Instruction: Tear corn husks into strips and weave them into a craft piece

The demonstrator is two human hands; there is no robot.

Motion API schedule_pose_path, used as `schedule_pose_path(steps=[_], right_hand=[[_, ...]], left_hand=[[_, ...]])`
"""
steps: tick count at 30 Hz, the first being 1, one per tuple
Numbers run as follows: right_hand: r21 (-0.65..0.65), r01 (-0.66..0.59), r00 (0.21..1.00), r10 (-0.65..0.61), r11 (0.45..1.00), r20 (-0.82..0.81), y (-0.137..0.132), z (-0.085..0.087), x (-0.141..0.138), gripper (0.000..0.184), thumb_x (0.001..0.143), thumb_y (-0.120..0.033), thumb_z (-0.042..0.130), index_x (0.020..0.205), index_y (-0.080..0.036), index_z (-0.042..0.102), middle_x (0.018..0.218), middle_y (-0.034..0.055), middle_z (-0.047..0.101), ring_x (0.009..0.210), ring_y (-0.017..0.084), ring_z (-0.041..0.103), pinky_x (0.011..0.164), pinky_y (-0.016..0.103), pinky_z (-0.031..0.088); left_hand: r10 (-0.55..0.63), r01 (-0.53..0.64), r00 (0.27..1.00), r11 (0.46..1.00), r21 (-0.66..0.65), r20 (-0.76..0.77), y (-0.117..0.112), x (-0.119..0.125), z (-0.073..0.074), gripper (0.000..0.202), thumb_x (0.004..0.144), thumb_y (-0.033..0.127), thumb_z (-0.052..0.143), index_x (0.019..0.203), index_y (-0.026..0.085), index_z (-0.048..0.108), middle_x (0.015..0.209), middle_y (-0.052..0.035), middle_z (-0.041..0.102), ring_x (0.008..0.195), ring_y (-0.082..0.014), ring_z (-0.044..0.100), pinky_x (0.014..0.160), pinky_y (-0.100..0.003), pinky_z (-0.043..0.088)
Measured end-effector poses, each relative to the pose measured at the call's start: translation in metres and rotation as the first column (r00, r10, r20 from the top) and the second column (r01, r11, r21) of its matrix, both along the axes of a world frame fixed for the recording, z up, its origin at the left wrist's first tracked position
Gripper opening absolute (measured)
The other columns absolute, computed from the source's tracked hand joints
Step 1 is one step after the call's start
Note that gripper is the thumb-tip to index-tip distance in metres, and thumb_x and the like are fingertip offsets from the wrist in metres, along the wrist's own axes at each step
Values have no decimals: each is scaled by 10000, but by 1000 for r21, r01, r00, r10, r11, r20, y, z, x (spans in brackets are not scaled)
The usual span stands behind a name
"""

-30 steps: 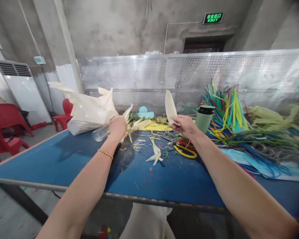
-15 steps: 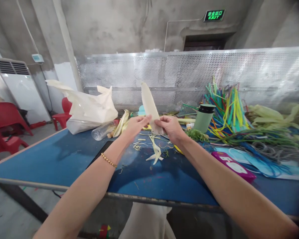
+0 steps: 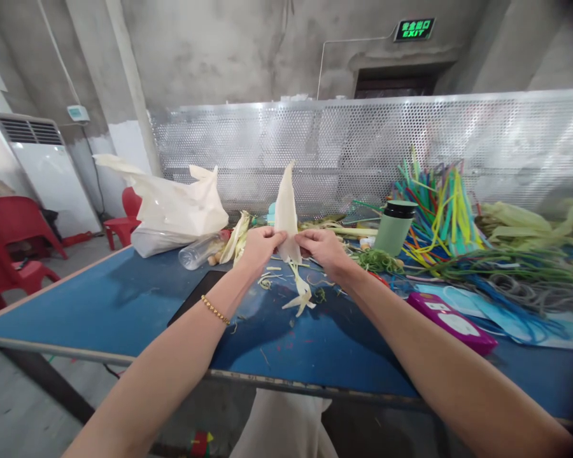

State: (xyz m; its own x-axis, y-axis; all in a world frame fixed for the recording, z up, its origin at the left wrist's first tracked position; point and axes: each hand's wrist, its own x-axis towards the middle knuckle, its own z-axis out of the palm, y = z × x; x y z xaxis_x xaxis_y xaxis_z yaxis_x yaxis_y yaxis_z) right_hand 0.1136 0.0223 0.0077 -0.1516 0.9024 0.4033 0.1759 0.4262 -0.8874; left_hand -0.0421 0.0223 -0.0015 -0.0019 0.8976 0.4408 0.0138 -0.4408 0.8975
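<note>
A pale corn husk leaf (image 3: pixel 286 203) stands upright above the table, its pointed tip at the top. My left hand (image 3: pixel 262 245) pinches its left edge between thumb and fingers. On the opposite edge, my right hand (image 3: pixel 322 251) is closed in a similar pinch. Both hands grip the husk low down, near its broad end. Just beneath lie torn husk strips (image 3: pixel 302 299) on the blue table (image 3: pixel 267 346), with small scraps around them.
A white plastic bag (image 3: pixel 176 210) and a clear bottle (image 3: pixel 200 251) stand left. To the right are a green cup (image 3: pixel 394 229), colourful strips (image 3: pixel 451 213), a purple box (image 3: pixel 451 321), blue masks (image 3: pixel 510 312) and wire coils (image 3: pixel 520 289). A perforated metal panel (image 3: pixel 344 152) rises behind.
The husk has turned from leaning left to nearly upright, with its flat side facing me. My left hand now pinches its edge slightly lower. The view has shifted a little.
</note>
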Motion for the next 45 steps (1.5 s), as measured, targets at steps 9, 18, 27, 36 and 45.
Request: schedule_pose_path(steps=[9,18,27,36,45], right_hand=[[-61,134,605,-33,989,795,11,-6,27,355,753,-378,606,470,-164,578,465,36,594,392,111,500,411,222,340],[-338,-60,701,281,939,656,5,-11,24,164,635,-254,664,523,-158,591,415,-30,496,369,76,398,362,205,268],[-249,-27,956,98,968,277,3,-1,20,282,707,-318,708,553,-157,535,421,-25,518,353,66,428,355,190,319],[-338,-128,864,272,932,423,3,-7,24,241,753,-323,648,593,-153,590,467,-3,560,389,79,460,371,193,337],[132,77,880,-130,988,457,2,9,19,350,849,-415,546,641,-141,608,554,12,580,403,57,416,381,204,278]], left_hand=[[157,-155,985,987,34,-65,13,-7,-6,234,681,343,632,591,140,559,533,21,491,518,-97,430,495,-227,310],[151,-146,984,988,53,-99,11,-6,-5,221,694,332,603,586,143,564,520,19,490,509,-99,431,493,-226,315],[150,-149,989,987,58,-8,15,-11,-2,209,684,325,622,613,136,567,542,23,487,504,-85,406,493,-225,307],[127,-127,991,992,15,37,13,-11,1,197,666,299,634,597,132,557,534,20,486,488,-82,407,485,-229,310],[121,-113,985,991,70,-124,8,-7,-3,242,700,329,637,580,133,560,521,24,478,501,-89,405,484,-233,285]])
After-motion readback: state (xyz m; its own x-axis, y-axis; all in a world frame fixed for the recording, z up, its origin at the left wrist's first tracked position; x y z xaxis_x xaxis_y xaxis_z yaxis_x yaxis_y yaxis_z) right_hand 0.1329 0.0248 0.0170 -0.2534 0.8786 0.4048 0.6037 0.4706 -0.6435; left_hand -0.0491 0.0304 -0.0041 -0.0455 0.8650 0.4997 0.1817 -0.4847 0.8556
